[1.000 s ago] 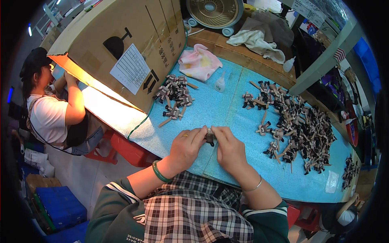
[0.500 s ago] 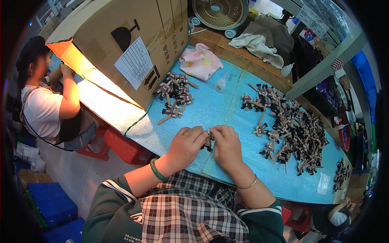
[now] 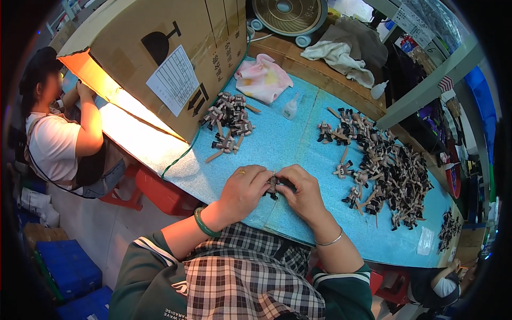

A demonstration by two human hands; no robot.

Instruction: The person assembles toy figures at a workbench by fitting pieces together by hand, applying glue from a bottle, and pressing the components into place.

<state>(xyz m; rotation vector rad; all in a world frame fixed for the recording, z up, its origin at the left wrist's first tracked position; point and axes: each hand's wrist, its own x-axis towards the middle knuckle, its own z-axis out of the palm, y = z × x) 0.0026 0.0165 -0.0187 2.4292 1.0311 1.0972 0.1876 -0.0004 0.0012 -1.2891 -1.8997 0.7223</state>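
Note:
A small toy figure (image 3: 272, 186) with brown and black parts is pinched between my two hands, close to the table's near edge. My left hand (image 3: 244, 191) grips it from the left, thumb and fingers closed. From the right, my right hand (image 3: 302, 191) holds its other side with thumb and fingertips; the fingers cover much of the figure. A small pile of like figures (image 3: 230, 118) lies ahead to the left, beside the cardboard box. Toward the right spreads a large heap of figures (image 3: 389, 173), some with flat tan pieces sticking out.
A tall cardboard box (image 3: 213, 48) stands at left on the blue table (image 3: 314, 224). Behind are a pink cloth (image 3: 262, 79), a small white squeeze bottle (image 3: 290, 110) and a fan (image 3: 284, 16). A grey post (image 3: 426, 85) rises at right. A co-worker (image 3: 61, 128) sits at far left.
My right hand has shifted slightly, its thumb and fingers now more apart around the figure. The figure has turned a little between my hands.

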